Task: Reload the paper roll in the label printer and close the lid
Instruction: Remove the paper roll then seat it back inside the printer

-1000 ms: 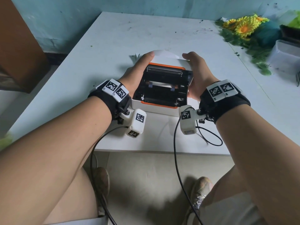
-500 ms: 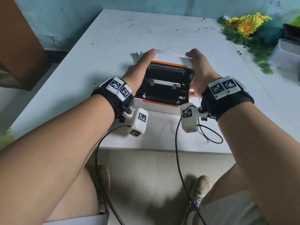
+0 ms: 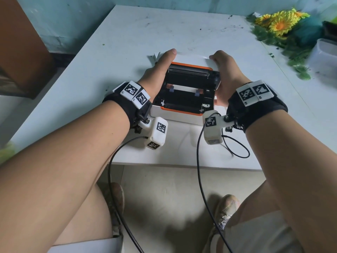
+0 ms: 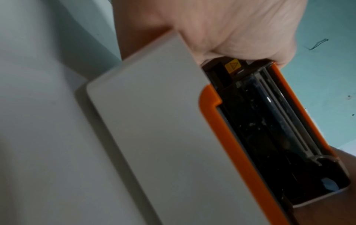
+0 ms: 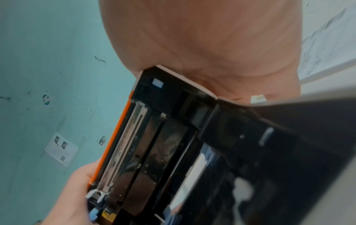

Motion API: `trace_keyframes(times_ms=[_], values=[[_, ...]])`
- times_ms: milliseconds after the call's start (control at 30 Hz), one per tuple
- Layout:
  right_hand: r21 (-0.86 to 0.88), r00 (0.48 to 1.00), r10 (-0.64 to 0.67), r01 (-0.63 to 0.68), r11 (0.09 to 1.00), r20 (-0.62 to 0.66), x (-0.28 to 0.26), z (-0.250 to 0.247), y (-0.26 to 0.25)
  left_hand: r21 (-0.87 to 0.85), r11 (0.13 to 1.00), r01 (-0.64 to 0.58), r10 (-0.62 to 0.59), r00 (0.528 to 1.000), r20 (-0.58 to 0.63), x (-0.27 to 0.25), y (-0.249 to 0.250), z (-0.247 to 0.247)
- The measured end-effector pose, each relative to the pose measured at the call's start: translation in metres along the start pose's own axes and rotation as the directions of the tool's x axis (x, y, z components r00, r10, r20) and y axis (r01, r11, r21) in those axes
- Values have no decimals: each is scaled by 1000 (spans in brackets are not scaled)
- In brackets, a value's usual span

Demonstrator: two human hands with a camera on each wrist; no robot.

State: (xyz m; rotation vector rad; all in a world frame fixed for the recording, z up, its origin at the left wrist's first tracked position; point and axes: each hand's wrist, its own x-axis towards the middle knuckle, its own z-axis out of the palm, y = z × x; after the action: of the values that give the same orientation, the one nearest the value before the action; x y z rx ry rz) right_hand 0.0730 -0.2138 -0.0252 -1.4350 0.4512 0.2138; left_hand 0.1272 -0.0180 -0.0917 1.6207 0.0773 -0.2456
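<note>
Evidently caught at the closing step: found one label printer [image 3: 184, 114] near the front edge of the worktop [image 3: 127, 42], turned with its open bay toward the person, presumably for an easy look inside. Noted one lid [image 3: 189, 74], hinged at the far side and tilted partway up, black beneath with an orange rim. Saw the left hand [image 3: 160, 70] clamped on the lid's left end, thumb laid along the edge, and the right hand [image 3: 226, 73] clamped on the right end, fingers curled over the top. Judged the two hands kept well apart, one per end, so as to bring the lid down level and latch both sides together. Counted one white strip of paper [image 3: 184, 88] lying across the bay between two small blue guides [image 3: 171, 89], likely set there to keep it straight. Could not tell whether a full roll sat behind it. Counted also two wrist cameras [image 3: 156, 132], each on a cable, plus one bunch of yellow flowers [image 3: 280, 22] and one plastic tub [image 3: 326, 53] far off to the right, well apart from the printer.
</note>
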Motion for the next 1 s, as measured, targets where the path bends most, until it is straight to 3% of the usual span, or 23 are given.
trace_keyframes(times_ms=[333, 500, 700, 1000], values=[[49, 998, -7, 4, 999, 66, 1, 0, 1, 68, 997, -39, 42, 998, -48, -36, 21, 7], [-47, 1000, -16, 16, 999, -11, -1, 2, -1, 126, 992, -12, 21, 998, -68, -44, 27, 10], [-159, 1000, -8, 5, 987, -19, -6, 1, -3, 154, 988, -19, 32, 996, -80, -44, 27, 10], [-72, 999, 10, -13, 997, -36, -6, 1, -1, 94, 995, -18, 25, 997, -73, -27, 16, 6]])
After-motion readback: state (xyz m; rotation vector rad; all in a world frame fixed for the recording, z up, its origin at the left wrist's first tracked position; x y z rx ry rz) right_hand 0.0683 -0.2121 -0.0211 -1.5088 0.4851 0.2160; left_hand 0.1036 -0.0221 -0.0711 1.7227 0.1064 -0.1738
